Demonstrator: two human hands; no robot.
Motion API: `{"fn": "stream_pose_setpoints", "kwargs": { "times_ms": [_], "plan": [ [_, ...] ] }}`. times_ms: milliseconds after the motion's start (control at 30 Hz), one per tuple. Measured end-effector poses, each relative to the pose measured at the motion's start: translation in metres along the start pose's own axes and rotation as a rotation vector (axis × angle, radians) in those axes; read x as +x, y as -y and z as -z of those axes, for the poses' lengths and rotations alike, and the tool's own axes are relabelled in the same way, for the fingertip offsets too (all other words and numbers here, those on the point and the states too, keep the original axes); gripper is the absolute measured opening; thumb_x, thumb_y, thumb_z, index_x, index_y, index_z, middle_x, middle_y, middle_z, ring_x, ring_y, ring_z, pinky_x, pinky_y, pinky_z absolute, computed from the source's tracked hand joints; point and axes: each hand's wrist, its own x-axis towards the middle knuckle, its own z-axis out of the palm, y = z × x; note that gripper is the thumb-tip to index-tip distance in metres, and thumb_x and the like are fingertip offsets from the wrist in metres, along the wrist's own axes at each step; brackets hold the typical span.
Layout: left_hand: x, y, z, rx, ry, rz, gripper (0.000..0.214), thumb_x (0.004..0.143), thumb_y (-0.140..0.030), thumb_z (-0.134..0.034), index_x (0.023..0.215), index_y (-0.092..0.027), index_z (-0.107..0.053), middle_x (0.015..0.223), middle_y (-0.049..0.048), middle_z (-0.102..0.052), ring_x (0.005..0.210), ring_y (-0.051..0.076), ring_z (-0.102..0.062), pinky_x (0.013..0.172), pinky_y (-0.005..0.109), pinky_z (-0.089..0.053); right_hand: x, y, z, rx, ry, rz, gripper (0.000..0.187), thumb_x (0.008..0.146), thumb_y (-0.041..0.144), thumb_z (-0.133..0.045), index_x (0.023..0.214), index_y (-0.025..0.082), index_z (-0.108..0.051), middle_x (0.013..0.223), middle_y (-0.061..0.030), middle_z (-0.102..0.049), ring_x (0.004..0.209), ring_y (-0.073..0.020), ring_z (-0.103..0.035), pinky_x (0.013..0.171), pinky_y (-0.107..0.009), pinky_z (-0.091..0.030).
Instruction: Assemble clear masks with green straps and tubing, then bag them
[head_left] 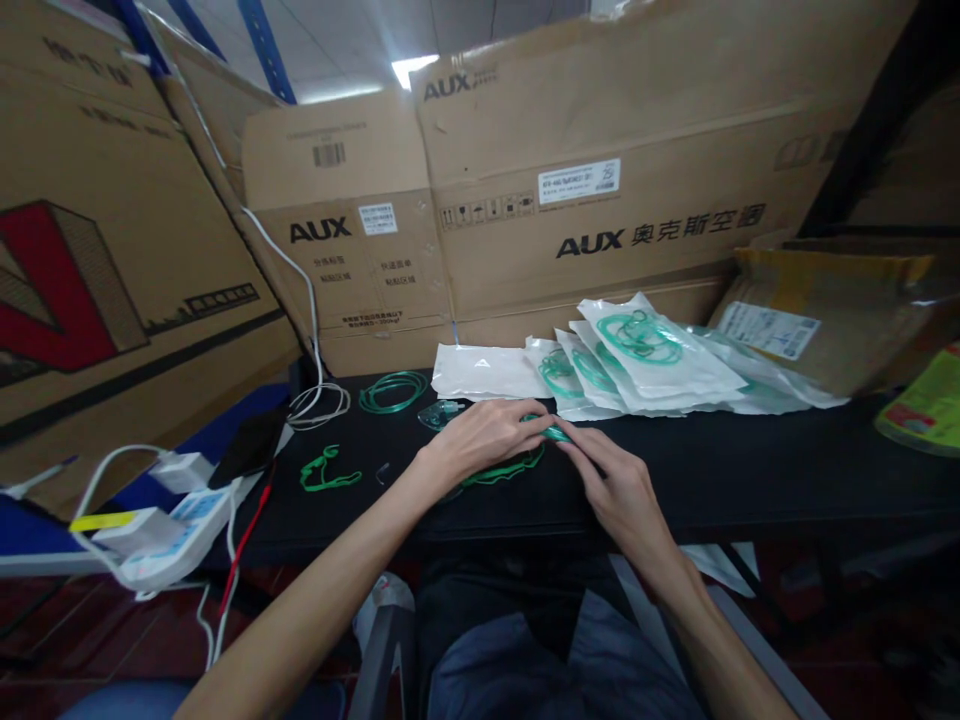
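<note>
Both hands meet over the black table, closed around a small coil of green plastic tubing (553,432). My left hand (491,436) grips its left side from above, and my right hand (611,472) pinches the right side. A green elastic strap (504,472) trails on the table under my left hand. Just behind that hand lies a clear plastic mask (441,414), partly hidden. Further left are another loose coil of green tubing (393,392), a crumpled green strap (328,472) and a small thin clear piece (382,473).
Several white pouches (660,350) with green tubing pile up behind my right hand, beside a flat white pouch (487,372). Cardboard panels (510,250) wall the back. A taped parcel (817,310) stands right. A power strip (180,535), cables and a dark phone (251,445) lie left.
</note>
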Motion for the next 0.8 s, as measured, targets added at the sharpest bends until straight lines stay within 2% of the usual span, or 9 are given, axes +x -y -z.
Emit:
{"fn": "stream_pose_setpoints", "kwargs": {
  "times_ms": [167,267,400,500,567,633,700,800],
  "plan": [
    [-0.004,0.002,0.0,0.043,-0.116,-0.036,0.032,0.107,-0.025,-0.042,0.129,-0.012,-0.06,0.109,0.0096,-0.076,0.091,0.02,-0.076,0.076,0.031,-0.063,0.009,-0.001,0.003,-0.041,-0.06,0.122,0.033,0.1,0.019,-0.057,0.131,0.017,-0.07,0.12,-0.0121,-0.076,0.108,-0.0238,-0.073,0.096,-0.034,-0.058],
    [-0.002,0.006,0.004,0.047,-0.177,-0.04,0.031,0.107,-0.024,-0.042,0.128,-0.011,-0.061,0.106,0.0092,-0.078,0.09,0.019,-0.076,0.079,0.031,-0.063,0.02,0.006,0.008,-0.085,-0.117,0.211,0.031,0.099,0.018,-0.06,0.128,0.019,-0.071,0.116,-0.0108,-0.077,0.105,-0.0231,-0.074,0.097,-0.035,-0.058],
    [0.004,0.016,0.017,0.015,-0.272,0.074,0.031,0.106,-0.029,-0.047,0.123,-0.012,-0.066,0.1,0.009,-0.078,0.089,0.018,-0.076,0.08,0.029,-0.061,0.035,0.022,0.021,-0.193,-0.289,0.239,0.036,0.096,0.023,-0.066,0.131,0.021,-0.069,0.124,-0.012,-0.072,0.113,-0.0257,-0.069,0.104,-0.041,-0.052],
    [0.003,0.03,0.034,-0.073,-0.412,0.244,0.032,0.104,-0.033,-0.052,0.122,-0.013,-0.069,0.097,0.0089,-0.079,0.084,0.017,-0.074,0.078,0.029,-0.059,0.034,0.026,0.031,-0.194,-0.478,0.141,0.032,0.097,0.025,-0.063,0.129,0.022,-0.07,0.123,-0.0117,-0.071,0.115,-0.0257,-0.067,0.105,-0.043,-0.05],
    [-0.004,0.042,0.047,-0.142,-0.491,0.418,0.031,0.101,-0.034,-0.056,0.116,-0.013,-0.073,0.09,0.007,-0.079,0.075,0.016,-0.072,0.074,0.028,-0.056,0.027,0.018,0.033,-0.14,-0.538,0.029,0.027,0.099,0.029,-0.059,0.122,0.022,-0.073,0.118,-0.0106,-0.072,0.11,-0.025,-0.068,0.103,-0.044,-0.05],
    [-0.019,0.058,0.058,-0.202,-0.497,0.67,0.033,0.098,-0.039,-0.059,0.106,-0.014,-0.078,0.078,0.0029,-0.077,0.067,0.015,-0.068,0.069,0.025,-0.052,0.016,0.006,0.031,-0.055,-0.525,-0.113,0.027,0.099,0.035,-0.058,0.115,0.021,-0.074,0.113,-0.0102,-0.074,0.103,-0.0249,-0.069,0.1,-0.044,-0.05],
    [-0.039,0.077,0.064,-0.28,-0.447,0.974,0.039,0.095,-0.049,-0.058,0.097,-0.017,-0.081,0.074,0.0004,-0.076,0.071,0.017,-0.069,0.069,0.024,-0.049,0.005,-0.008,0.025,0.051,-0.48,-0.28,0.031,0.098,0.042,-0.058,0.112,0.02,-0.075,0.109,-0.0105,-0.075,0.091,-0.0239,-0.071,0.091,-0.042,-0.054],
    [-0.073,0.107,0.061,-0.304,-0.395,1.154,0.044,0.094,-0.05,-0.057,0.096,-0.014,-0.081,0.067,0.002,-0.075,0.07,0.02,-0.071,0.068,0.024,-0.048,-0.005,-0.02,0.018,0.157,-0.424,-0.445,0.036,0.095,0.047,-0.06,0.11,0.017,-0.075,0.104,-0.0118,-0.075,0.08,-0.0226,-0.071,0.08,-0.039,-0.056]
  ]
}}
